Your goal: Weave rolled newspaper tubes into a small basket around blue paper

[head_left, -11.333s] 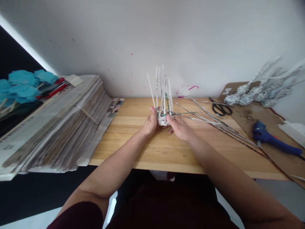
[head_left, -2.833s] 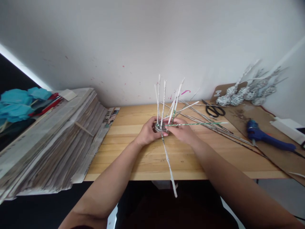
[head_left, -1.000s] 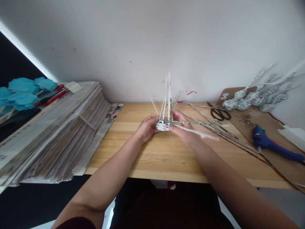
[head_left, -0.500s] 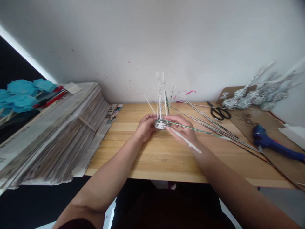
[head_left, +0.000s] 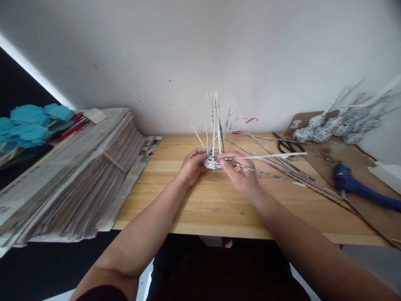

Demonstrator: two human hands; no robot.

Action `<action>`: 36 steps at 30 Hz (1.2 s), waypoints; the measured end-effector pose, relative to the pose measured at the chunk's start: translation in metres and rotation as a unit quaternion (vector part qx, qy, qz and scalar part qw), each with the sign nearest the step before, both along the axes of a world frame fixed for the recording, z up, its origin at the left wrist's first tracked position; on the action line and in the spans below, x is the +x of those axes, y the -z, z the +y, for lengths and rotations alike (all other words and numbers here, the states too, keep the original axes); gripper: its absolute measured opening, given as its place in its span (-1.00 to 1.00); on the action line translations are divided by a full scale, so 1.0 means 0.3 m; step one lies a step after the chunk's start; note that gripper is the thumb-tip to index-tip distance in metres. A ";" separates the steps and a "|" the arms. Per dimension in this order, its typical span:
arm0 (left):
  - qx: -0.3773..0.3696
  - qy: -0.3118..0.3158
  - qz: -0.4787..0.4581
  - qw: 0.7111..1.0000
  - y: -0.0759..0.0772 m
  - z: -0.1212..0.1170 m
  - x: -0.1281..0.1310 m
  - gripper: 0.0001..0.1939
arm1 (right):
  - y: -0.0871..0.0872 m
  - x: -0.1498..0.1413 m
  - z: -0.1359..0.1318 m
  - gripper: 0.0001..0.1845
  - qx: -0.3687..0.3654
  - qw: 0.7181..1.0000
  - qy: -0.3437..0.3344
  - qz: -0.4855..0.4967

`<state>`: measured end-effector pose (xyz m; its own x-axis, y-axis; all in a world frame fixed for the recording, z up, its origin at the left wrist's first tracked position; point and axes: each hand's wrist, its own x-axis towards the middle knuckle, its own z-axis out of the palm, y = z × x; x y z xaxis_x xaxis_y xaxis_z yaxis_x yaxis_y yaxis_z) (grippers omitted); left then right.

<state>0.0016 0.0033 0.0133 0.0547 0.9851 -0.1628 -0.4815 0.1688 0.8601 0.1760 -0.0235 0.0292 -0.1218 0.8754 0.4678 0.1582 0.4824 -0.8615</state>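
A small basket (head_left: pixel 213 162) woven from rolled-paper tubes sits between my hands, low over the wooden table. Several white paper tubes (head_left: pixel 213 121) stand up from its rim and others lean outward. My left hand (head_left: pixel 193 165) is closed around the basket's left side. At the right side, my right hand (head_left: pixel 240 170) pinches a paper tube. A white tube (head_left: pixel 278 156) runs out to the right past these fingers, and a green-striped tube (head_left: pixel 269 172) crosses in front of the knuckles. The fingertips touch the basket's edge.
At left rises a tall newspaper stack (head_left: pixel 97 179), topped by blue paper flowers (head_left: pixel 31 121). Loose paper tubes (head_left: pixel 272 162) lie at right, near black scissors (head_left: pixel 290 147). A blue glue gun (head_left: pixel 360 188) rests on cardboard, with woven paper pieces (head_left: pixel 332 128) behind it.
The white tube that pointed down toward my right forearm now extends rightward above the hand. My right fingers have shifted at the basket's edge. The left hand keeps its place.
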 end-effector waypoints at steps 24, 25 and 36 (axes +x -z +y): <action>0.007 0.018 0.048 0.999 0.000 -0.011 0.016 -0.52 | 0.035 -0.011 0.041 -0.64 -0.303 0.926 -0.010 0.222; 0.012 0.021 0.050 0.998 0.001 -0.012 0.017 -0.52 | 0.038 -0.011 0.042 -0.60 -0.316 0.916 -0.026 0.245; 0.276 -0.192 0.348 0.875 0.005 -0.025 -0.023 -0.42 | 0.040 -0.015 0.056 -0.61 -0.358 0.880 -0.036 0.312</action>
<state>-0.0053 -0.0042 0.0119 -0.2209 0.8475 0.4826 0.2624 -0.4250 0.8663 0.1716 -0.0066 0.0171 -0.1048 0.9734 -0.2037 -0.4615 -0.2290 -0.8570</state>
